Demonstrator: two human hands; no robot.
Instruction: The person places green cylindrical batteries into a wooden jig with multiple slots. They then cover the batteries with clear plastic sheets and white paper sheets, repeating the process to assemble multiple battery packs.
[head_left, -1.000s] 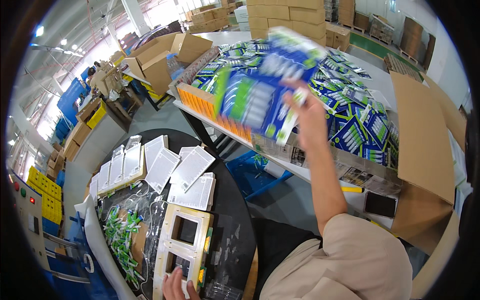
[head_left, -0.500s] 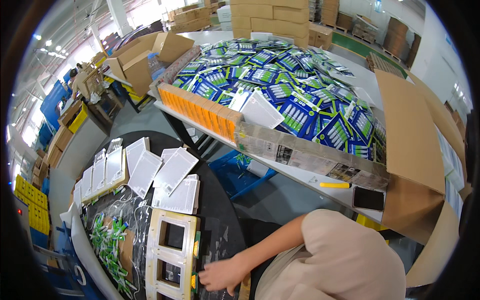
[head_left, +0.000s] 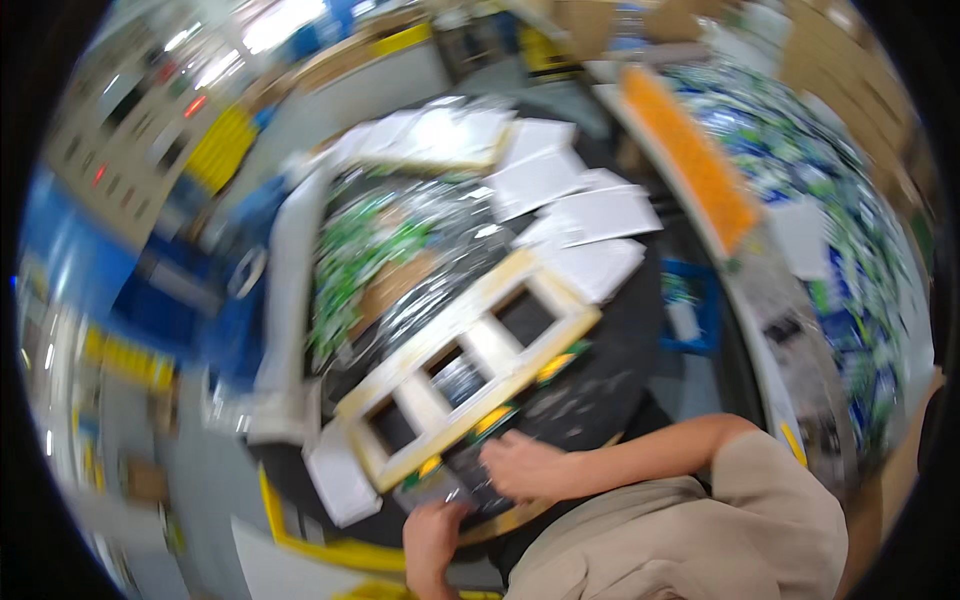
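A cream frame [head_left: 455, 378] with three rectangular openings lies at a slant on the dark round table [head_left: 610, 385]. Small green-and-yellow tabs [head_left: 493, 421] line its near long edge. My right hand [head_left: 522, 467] is low over the table beside the middle tab, fingers bent and smeared by motion. Further left, by the frame's near corner, my left hand [head_left: 432, 532] has its fingers drawn together at a clear, shiny piece [head_left: 437, 488]; blur hides its kind. White cards [head_left: 605, 215] are fanned out past the frame's far end, and another small stack [head_left: 340, 475] touches its near left end.
Loose green-and-white pieces [head_left: 350, 270] are heaped beyond the frame, next to clear plastic film [head_left: 440, 290]. To the right, a bench carries a heap of blue-green blister packs [head_left: 850, 350] behind an orange strip [head_left: 690, 160]. A blue bin [head_left: 690, 335] is below. Machine panels [head_left: 130, 130] stand at left.
The view has swung left, so the frame now appears slanted and the bench sits further right. My left hand has come into view at the lower edge. My right hand stays near the frame's tabbed edge.
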